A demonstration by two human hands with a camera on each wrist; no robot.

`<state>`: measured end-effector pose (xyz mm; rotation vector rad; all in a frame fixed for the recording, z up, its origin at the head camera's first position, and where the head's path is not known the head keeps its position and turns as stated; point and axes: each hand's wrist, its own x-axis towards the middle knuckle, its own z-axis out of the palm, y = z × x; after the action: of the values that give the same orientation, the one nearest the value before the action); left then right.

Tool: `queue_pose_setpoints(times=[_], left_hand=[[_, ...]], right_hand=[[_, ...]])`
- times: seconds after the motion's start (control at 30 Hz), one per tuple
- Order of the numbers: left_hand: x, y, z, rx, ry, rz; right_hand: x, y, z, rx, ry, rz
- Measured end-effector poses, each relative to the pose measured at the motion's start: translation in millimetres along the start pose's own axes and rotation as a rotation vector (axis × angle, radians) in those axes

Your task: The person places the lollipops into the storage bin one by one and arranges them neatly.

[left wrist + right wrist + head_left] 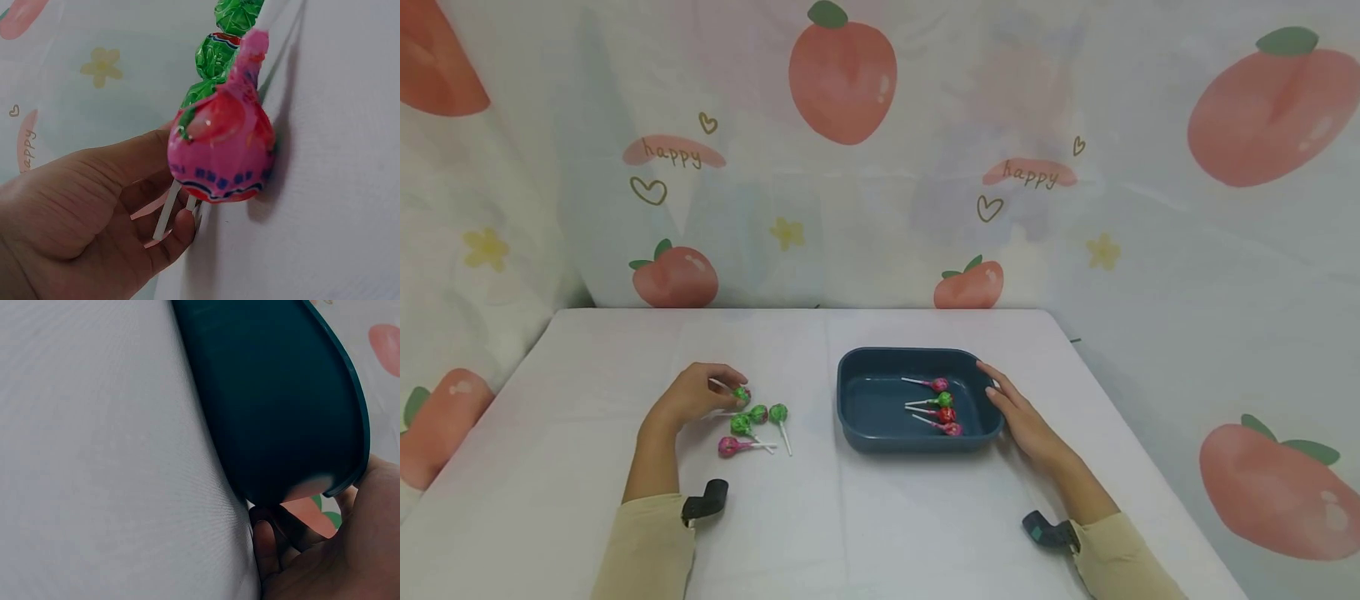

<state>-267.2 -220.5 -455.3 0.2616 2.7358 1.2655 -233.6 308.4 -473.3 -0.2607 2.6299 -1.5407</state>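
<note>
Nearest are the beige sleeves (647, 546), each with a dark wrist camera (707, 501) at its cuff, over the white-covered desk (820, 533). Beyond the left cuff, a pink-wrapped lollipop (727, 447) lies with its stick pointing right, across the stick ends of two green-wrapped lollipops (741, 425) just behind it. A third loose green lollipop (778, 413) lies beside them, stick toward the person. Just past this group, the left hand (694, 393) pinches the held green lollipop (742, 393) between thumb and fingers, close above the desk. On the right, the right hand (1030, 421) grips the right end of a deep dark blue tray (887, 443), thumb at the rim and other fingers lower, outside the wall. Inside lie, near to far, a pink lollipop (953, 429), a red one (947, 414), a green one and another pink one, sticks pointing left. Behind the desk hangs a peach-print curtain (880, 200).
</note>
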Motion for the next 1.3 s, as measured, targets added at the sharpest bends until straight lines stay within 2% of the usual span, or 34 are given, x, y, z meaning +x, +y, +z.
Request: queue_pose_setpoints(times=[0.3,0.63,0.77,1.07,1.2,1.3], left_hand=[[-0.5,-0.1,1.5,0.017,0.008,-0.02],[-1.5,6.9,3.6,0.034,0.014,-0.044],[1.4,12.7,3.6,0.036,0.031,-0.003],[9.0,38.0,11.0,0.001,0.053,0.163],[10.3,48.2,17.7,-0.004,0.074,0.192],[12.4,57.1,24.6,-0.023,0.125,0.21]], right_hand=[[-2.7,-2.6,0.3,-0.034,0.008,-0.003],[-3.8,-5.3,0.1,-0.024,0.004,-0.003],[-4.3,-4.8,-0.3,-0.013,-0.001,-0.003],[-4.9,-11.5,0.6,-0.01,-0.002,0.006],[-1.9,-6.1,0.6,-0.009,0.003,0.024],[-1.0,-2.9,-0.4,-0.013,0.005,0.018]])
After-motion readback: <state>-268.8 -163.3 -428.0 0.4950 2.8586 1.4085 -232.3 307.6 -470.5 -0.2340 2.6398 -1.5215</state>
